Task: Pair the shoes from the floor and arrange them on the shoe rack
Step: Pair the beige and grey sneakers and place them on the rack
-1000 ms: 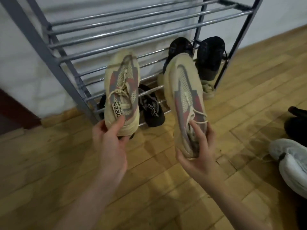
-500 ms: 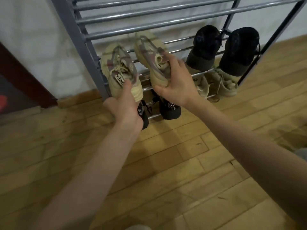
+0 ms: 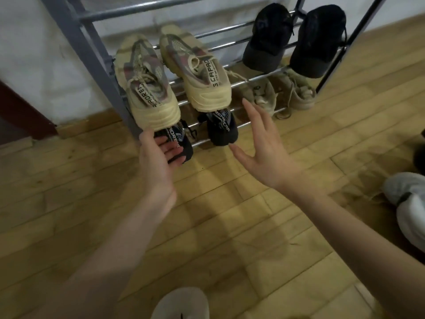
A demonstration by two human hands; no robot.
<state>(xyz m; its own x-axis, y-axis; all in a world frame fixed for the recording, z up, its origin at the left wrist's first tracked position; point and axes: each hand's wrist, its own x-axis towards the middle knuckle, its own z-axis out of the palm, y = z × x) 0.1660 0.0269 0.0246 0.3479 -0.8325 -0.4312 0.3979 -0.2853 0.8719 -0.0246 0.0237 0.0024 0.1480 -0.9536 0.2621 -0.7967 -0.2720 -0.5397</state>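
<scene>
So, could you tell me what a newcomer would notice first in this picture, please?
Probably the cream sneakers, side by side at the left of the grey shoe rack, heels out. The left hand touches under the left one's heel; the right hand hangs open in front of the rack. A black pair sits to the right.

Two sneakers, the left sneaker [image 3: 147,88] and the right sneaker [image 3: 197,70], are set side by side on a middle shelf of the shoe rack [image 3: 92,56], at its left end, heels toward the near side. To their right on the same shelf a pair of shoes [image 3: 294,40] is placed. Below the sneakers, on the lowest shelf, another pair [image 3: 220,127] is lodged; to its right a further pair [image 3: 282,93] is found. The left hand [image 3: 158,157] is held just under the left sneaker's heel, the right hand [image 3: 264,148] near the right one, apart from it. On the floor [image 3: 207,226] at far right a shoe [image 3: 409,203] is left.
</scene>
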